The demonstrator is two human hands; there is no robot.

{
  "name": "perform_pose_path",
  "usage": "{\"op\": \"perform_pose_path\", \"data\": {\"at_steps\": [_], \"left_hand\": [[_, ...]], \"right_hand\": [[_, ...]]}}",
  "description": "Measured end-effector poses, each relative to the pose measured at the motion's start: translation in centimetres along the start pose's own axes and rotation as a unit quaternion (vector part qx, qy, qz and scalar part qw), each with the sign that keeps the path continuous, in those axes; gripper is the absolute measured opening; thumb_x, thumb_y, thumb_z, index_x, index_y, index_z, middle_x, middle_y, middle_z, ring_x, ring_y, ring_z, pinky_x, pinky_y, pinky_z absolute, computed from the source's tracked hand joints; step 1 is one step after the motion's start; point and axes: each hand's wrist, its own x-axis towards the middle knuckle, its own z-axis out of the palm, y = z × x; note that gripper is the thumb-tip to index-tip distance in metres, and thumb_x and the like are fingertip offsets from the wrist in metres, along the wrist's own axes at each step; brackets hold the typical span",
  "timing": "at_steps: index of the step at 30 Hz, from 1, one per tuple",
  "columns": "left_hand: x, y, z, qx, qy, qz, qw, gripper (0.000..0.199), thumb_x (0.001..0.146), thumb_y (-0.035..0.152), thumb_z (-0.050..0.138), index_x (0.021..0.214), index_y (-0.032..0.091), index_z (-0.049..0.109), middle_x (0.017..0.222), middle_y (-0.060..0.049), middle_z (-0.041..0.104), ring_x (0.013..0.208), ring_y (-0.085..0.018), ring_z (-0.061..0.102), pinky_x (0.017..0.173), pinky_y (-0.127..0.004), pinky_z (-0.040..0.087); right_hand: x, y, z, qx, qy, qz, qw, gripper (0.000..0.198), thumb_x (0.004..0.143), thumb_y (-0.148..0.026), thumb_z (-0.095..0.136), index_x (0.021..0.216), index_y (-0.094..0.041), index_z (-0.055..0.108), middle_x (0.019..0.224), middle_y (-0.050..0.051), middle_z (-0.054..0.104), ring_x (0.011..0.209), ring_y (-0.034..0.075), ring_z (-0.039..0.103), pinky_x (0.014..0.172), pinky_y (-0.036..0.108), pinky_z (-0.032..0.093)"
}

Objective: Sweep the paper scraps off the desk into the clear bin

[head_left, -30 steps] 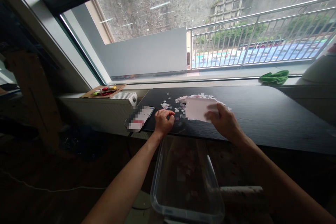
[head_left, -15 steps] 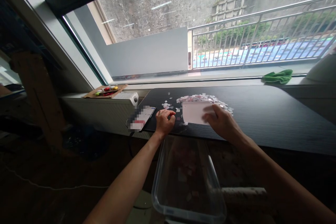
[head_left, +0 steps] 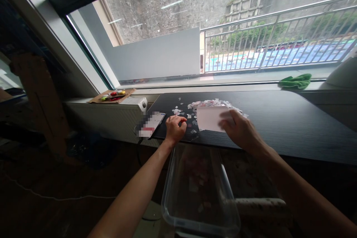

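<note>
In my right hand [head_left: 241,130], slightly blurred, is a pale pinkish-white card [head_left: 212,118], gripped by its right edge and tilted over the dark tabletop. Behind the card lies a heap of small paper scraps [head_left: 214,102], partly hidden by it. A few loose scraps [head_left: 177,111] are scattered left of the heap. My left hand [head_left: 176,128] rests at the table's front edge with its fingers curled closed, and nothing shows in them. Below that edge stands a clear plastic bin [head_left: 167,208] with some paper pieces dimly visible inside.
A phone [head_left: 152,125] lies at the left end of the black table [head_left: 279,126]. Further left, small colourful items [head_left: 113,96] sit on cardboard above a radiator [head_left: 111,119]. A green cloth [head_left: 295,81] lies on the sill by the window.
My right hand and the card have shifted a little to the right, uncovering a few scraps on the table. My left hand stays in place.
</note>
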Motion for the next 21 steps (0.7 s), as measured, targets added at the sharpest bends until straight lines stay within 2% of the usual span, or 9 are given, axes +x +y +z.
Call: {"op": "perform_pose_path", "data": {"at_steps": [8,12,14,18,21], "left_hand": [[-0.01,0.11,-0.01,-0.001,0.003,0.001,1.0,0.019,0.076,0.014,0.053,0.075,0.024,0.07,0.089,-0.001,0.075,0.1,-0.024,0.062,0.102,-0.042,0.042],[-0.01,0.08,0.02,-0.003,0.006,0.0,1.0,0.02,0.075,0.014,0.053,0.075,0.024,0.07,0.089,-0.002,0.075,0.099,-0.024,0.063,0.1,-0.042,0.043],[-0.01,0.03,0.05,-0.003,0.008,-0.001,1.0,0.021,0.076,0.014,0.052,0.075,0.024,0.071,0.089,-0.002,0.075,0.1,-0.024,0.062,0.101,-0.042,0.043],[-0.02,-0.04,0.08,-0.006,0.009,0.001,1.0,0.021,0.076,0.014,0.052,0.076,0.024,0.071,0.09,-0.001,0.075,0.1,-0.023,0.062,0.101,-0.042,0.043],[-0.03,-0.03,0.11,-0.008,0.011,0.002,1.0,0.021,0.076,0.014,0.053,0.076,0.024,0.071,0.089,-0.002,0.075,0.1,-0.023,0.062,0.101,-0.041,0.043]], "right_hand": [[-0.16,-0.16,-0.05,-0.05,0.024,-0.012,0.998,0.025,0.08,-0.031,0.052,0.099,-0.024,0.066,0.078,0.007,0.074,0.065,0.024,0.064,0.059,0.032,0.043],[-0.14,-0.41,0.32,0.001,-0.012,-0.015,1.0,0.02,0.079,-0.03,0.053,0.094,-0.024,0.064,0.076,0.005,0.073,0.067,0.023,0.065,0.062,0.032,0.045],[0.01,-0.51,0.42,0.023,-0.01,-0.016,1.0,0.02,0.079,-0.03,0.053,0.095,-0.024,0.064,0.075,0.004,0.073,0.067,0.022,0.065,0.062,0.031,0.046],[0.11,-0.58,0.13,-0.041,0.023,-0.011,0.999,0.022,0.079,-0.032,0.053,0.096,-0.024,0.065,0.074,0.006,0.072,0.063,0.023,0.062,0.058,0.031,0.042],[-0.29,-0.55,-0.23,-0.037,-0.001,-0.011,0.999,0.02,0.079,-0.031,0.053,0.094,-0.024,0.065,0.074,0.005,0.072,0.062,0.022,0.062,0.058,0.031,0.042]]}}
